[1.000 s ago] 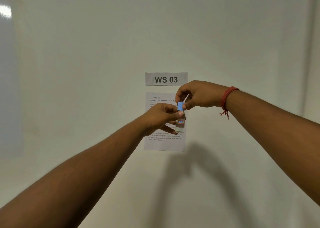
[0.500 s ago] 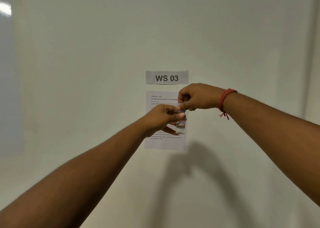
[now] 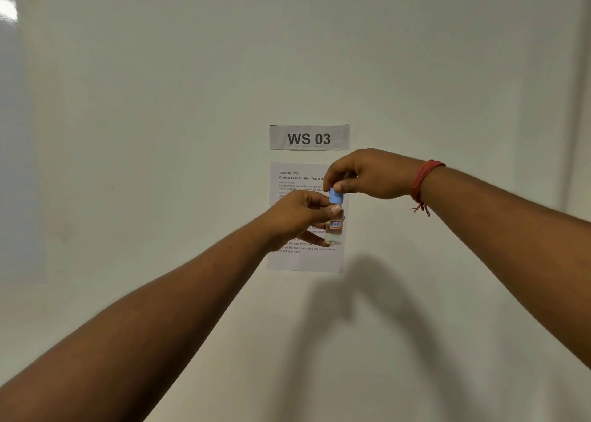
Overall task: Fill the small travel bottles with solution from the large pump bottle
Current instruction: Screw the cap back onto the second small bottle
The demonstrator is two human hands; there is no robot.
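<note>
Blue cap (image 3: 334, 195) back in plain sight after hiding under fingertips, right hand (image 3: 367, 175) pinching it from above, left hand (image 3: 299, 218) gripping the small travel bottle (image 3: 334, 228) just below the WS 03 sign (image 3: 309, 137), so probably cap-twisting time.

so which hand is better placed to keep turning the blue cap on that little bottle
Right. The right hand already pinches the blue cap from above, while the left hand grips the small bottle body, steadying it upright.
</note>
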